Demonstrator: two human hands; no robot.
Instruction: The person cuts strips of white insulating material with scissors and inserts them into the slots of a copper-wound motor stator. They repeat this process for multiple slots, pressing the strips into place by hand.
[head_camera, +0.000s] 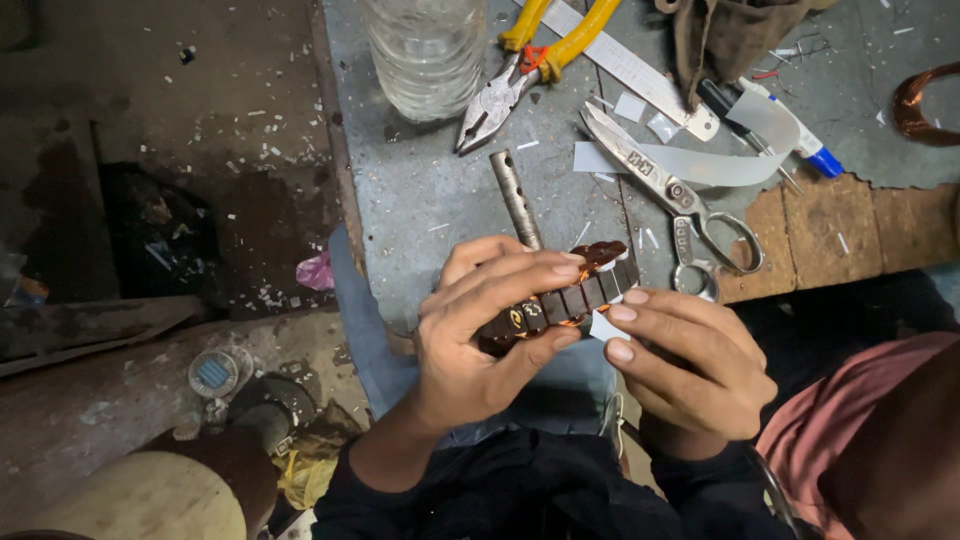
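Note:
My left hand (480, 330) grips a dark, slotted motor armature core (570, 298) with copper winding at its ends, holding it over the near edge of the bench. A steel shaft (515, 195) sticks out from it toward the bench. My right hand (685, 365) pinches a small white slip of insulating paper (603, 326) against the core's slots.
On the grey bench (420, 190) lie yellow-handled pliers (520, 75), scissors (665, 185), a steel ruler (630, 65), a blue-capped pen (800, 140), a strip of translucent sheet (740, 160) and a clear plastic bottle (425, 55). A copper wire coil (925, 100) sits far right.

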